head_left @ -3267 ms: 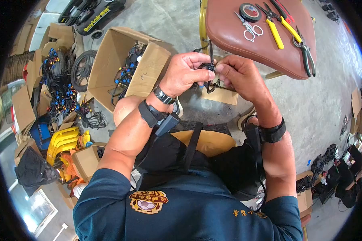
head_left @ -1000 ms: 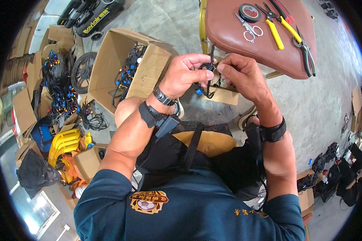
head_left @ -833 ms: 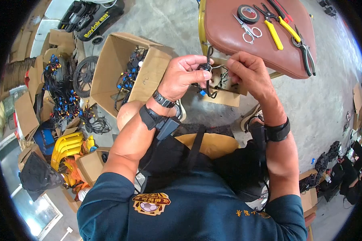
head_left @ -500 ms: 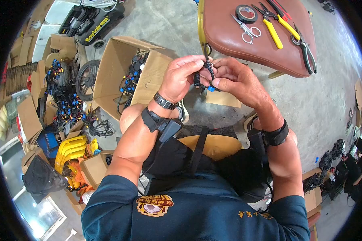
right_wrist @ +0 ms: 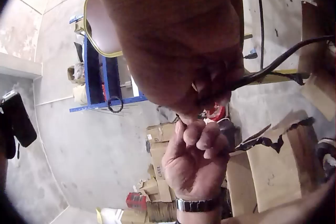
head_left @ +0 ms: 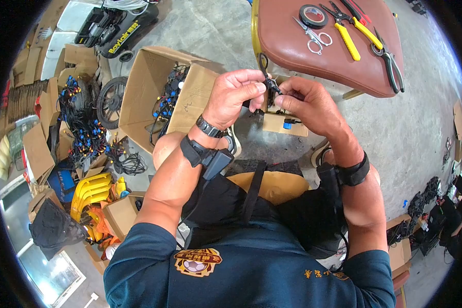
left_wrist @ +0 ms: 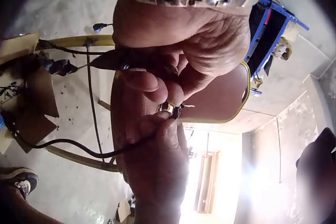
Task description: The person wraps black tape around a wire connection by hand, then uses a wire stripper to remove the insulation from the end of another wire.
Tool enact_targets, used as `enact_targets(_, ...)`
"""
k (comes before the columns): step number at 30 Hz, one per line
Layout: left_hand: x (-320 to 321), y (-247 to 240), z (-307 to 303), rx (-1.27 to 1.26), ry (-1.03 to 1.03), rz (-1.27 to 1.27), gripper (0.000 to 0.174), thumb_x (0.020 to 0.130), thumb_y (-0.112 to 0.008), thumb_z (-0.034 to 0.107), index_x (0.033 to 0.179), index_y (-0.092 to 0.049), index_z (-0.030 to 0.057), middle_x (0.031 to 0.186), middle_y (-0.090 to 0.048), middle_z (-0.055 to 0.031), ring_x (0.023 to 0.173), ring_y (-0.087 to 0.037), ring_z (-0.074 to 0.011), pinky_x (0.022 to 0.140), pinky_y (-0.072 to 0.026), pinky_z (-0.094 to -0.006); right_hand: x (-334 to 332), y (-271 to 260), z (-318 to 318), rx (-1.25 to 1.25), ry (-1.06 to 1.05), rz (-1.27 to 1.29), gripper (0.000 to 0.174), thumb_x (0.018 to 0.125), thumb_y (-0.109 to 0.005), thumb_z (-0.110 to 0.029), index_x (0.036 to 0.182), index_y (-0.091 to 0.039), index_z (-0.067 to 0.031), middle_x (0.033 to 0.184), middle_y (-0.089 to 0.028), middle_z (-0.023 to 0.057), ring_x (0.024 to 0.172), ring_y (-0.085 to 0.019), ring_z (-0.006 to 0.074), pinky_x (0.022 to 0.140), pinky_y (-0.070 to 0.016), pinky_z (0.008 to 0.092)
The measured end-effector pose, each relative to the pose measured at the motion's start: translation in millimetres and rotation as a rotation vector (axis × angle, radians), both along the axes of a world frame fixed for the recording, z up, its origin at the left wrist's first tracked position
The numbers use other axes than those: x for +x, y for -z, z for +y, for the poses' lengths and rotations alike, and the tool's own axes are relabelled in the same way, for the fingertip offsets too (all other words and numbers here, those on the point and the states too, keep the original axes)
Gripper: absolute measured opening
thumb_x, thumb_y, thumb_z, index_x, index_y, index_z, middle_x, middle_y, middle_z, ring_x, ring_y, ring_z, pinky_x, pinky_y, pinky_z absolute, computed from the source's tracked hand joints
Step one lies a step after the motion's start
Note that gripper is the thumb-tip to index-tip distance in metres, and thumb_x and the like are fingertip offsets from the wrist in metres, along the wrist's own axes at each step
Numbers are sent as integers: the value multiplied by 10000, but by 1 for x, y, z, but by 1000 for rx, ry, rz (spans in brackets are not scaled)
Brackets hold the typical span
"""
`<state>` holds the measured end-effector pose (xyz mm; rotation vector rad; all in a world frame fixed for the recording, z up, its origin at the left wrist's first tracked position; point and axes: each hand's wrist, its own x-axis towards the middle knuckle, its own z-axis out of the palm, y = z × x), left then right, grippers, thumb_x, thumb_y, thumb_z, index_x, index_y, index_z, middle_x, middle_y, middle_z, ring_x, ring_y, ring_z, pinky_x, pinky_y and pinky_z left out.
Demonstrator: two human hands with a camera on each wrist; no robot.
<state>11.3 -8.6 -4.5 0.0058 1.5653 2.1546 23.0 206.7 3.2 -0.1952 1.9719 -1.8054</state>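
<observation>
Your left hand [head_left: 231, 100] pinches a black cable [head_left: 272, 85] between thumb and fingers, and your right hand [head_left: 313, 105] pinches it too — fingertips close together. You have the cable raised above a small cardboard box [head_left: 273, 123], near the edge of the brown chair seat [head_left: 292, 59]. On that seat lie black tape [head_left: 307, 21], scissors [head_left: 313, 40], and yellow-handled pliers [head_left: 349, 43]. To your left stands a larger cardboard box [head_left: 192, 97] — blue-tipped cables [head_left: 165, 105] inside it.
</observation>
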Motion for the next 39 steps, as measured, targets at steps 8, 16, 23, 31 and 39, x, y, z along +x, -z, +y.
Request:
enact_targets(8,-1,-6,0,-15,47,-25,295,893,-639,71,1164,-633,-44,688,-610,-27,563,-555,-98,493,-429,-240,-2,-11,5,128,18,127,122,843,-688,-73,908,-649,22,716,-541,-10,680,-461,72,605,-421,279)
enact_targets(16,0,-7,-1,-30,52,-22,269,877,-646,55,1130,-648,-35,723,-637,-33,588,-570,-86,520,-442,-224,-6,-21,4,147,-32,72,140,850,-696,-99,916,-661,19,726,-562,-4,691,-483,79,623,-436,281)
enact_targets(23,0,-9,3,-67,15,26,319,879,-628,26,1183,-611,-69,685,-596,-30,554,-548,-94,486,-426,-237,-6,-16,6,121,-2,132,182,889,-690,-135,921,-662,42,785,-591,20,732,-496,91,652,-442,289)
enact_targets(31,1,-7,1,-38,37,43,340,887,-651,39,1214,-610,-44,714,-613,-29,588,-563,-97,514,-443,-238,-3,-16,7,4,37,-41,215,935,-654,-194,920,-683,18,753,-571,-23,704,-478,65,617,-419,261)
enact_targets(39,1,-1,-2,-126,60,10,225,890,-683,75,1091,-664,-23,854,-704,-83,677,-628,-113,617,-511,-239,-8,-8,17,-84,94,-64,208,938,-658,-241,921,-696,-37,687,-524,-66,642,-446,29,554,-362,211)
